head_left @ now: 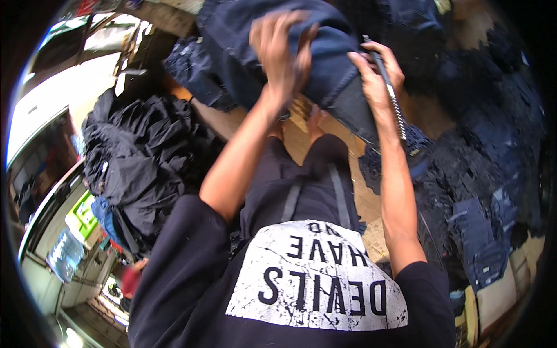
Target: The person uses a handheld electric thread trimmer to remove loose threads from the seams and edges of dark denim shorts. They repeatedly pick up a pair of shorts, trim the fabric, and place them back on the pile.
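Observation:
A dark blue garment (331, 64), seemingly of denim-like cloth with stitched seams, hangs in front of me above my feet. My left hand (284, 49) is over its upper part, blurred by motion, its fingers loosely stretched and the thumb apart. Whether it touches the cloth I cannot tell. At the garment's right edge, my right hand (380, 72) is closed round a slim black tool with a ridged silvery shaft (394, 104). The tool's tip sticks out above the fingers and its shaft lies along my wrist. Its exact kind does not show.
A tall heap of black cloth (151, 156) lies at my left. More dark blue garments (481, 162) are piled at the right. Beyond the left heap are a bright green item (83, 217) and a clear bluish water jug (65, 255). A person in red (129, 281) is at the lower left.

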{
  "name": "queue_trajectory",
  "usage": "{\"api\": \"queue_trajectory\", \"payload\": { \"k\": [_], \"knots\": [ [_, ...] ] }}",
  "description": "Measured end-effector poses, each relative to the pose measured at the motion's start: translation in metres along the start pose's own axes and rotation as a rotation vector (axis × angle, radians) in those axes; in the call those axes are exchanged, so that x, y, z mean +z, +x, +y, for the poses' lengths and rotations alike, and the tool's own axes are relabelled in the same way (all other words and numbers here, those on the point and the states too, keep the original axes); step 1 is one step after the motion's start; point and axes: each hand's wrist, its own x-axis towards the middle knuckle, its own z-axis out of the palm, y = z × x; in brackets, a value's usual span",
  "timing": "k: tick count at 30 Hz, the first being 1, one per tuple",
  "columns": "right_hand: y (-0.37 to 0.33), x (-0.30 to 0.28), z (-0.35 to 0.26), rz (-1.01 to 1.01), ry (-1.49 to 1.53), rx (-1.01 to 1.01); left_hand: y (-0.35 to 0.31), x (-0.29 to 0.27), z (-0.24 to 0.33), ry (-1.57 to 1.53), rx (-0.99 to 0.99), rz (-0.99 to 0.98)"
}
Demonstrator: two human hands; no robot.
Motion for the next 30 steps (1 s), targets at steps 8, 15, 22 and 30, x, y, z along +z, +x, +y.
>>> {"api": "queue_trajectory", "payload": {
  "k": [8, 15, 22, 30],
  "knots": [
    [0.002, 0.000, -0.004, -0.009, -0.139, -0.043, -0.143, -0.065, 0.023, -1.511, -1.440, -0.427],
    [-0.001, 0.003, 0.007, -0.018, -0.027, -0.057, -0.149, -0.068, 0.010, -1.010, -1.313, -0.487],
    [-0.021, -0.011, -0.004, 0.127, 0.077, -0.338, -0.142, -0.099, 0.016, -0.720, -1.398, -0.493],
    [-0.066, -0.036, -0.002, -0.013, -0.014, -0.492, -0.154, -0.068, 0.045, -0.993, -1.255, -0.329]
  ]
}}
